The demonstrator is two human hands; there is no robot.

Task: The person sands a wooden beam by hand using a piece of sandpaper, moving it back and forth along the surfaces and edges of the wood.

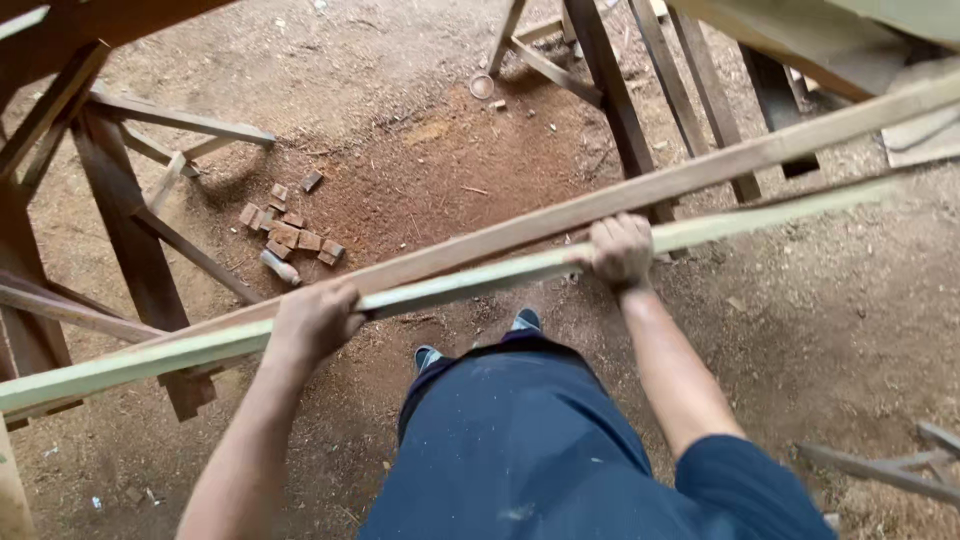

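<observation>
Two long wooden slats cross the view from lower left to upper right, side by side, held at about waist height. The nearer slat (470, 280) is pale greenish; the farther slat (700, 170) is light brown. My left hand (315, 320) is closed around the slats near their left part. My right hand (620, 250) grips them further right, fingers wrapped over the pale slat. Below the hands are my dark blue trousers and shoes, standing on a dirt floor.
A dark wooden trestle frame (120, 230) stands at the left and another frame (620, 100) at the top right. Several small wood offcuts (290, 235) lie on the sawdust-covered floor. Loose slats (880, 465) lie at the lower right; a small round lid (482, 86) lies near the top.
</observation>
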